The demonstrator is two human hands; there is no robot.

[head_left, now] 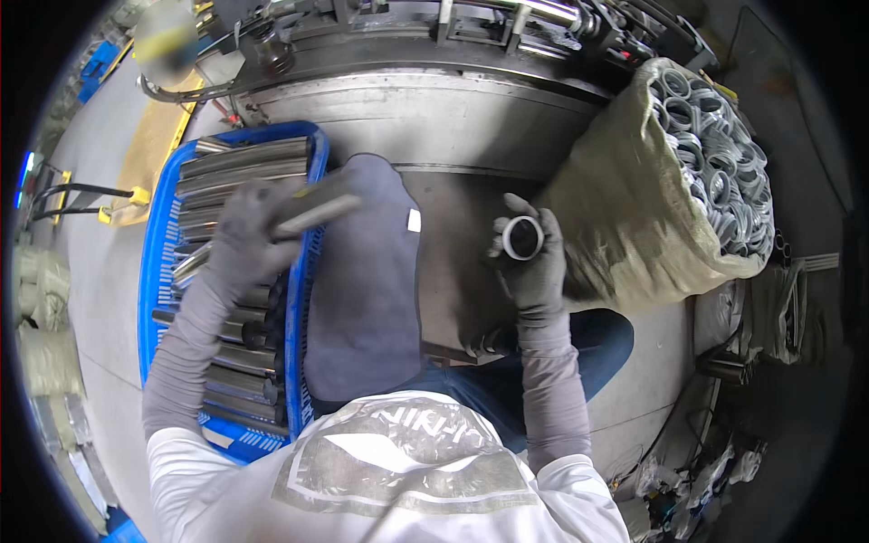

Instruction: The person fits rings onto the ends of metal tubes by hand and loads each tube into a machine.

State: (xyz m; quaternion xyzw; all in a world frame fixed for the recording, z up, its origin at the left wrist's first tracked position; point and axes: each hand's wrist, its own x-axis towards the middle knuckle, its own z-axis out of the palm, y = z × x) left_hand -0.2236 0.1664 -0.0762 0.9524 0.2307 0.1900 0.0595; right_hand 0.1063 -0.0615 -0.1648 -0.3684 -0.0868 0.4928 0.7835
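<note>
A steel tube (312, 214) is gripped in the gloved left hand (243, 237) above the right rim of the blue crate (154, 271) of tubes. A metal ring (522, 238) is pinched by the right hand (532, 262), beside the sack (625, 226) of rings.

The single head view looks steeply down from above the person's chest, close over both gloved hands, its fisheye rim bending the floor and machine edges. It faces forward toward a grey machine (425, 118) beyond the fingertips, with a blue crate (158, 271) just outside the left hand (244, 240) fingers and a sack (634, 208) just outside the right hand (529, 258) fingers.
</note>
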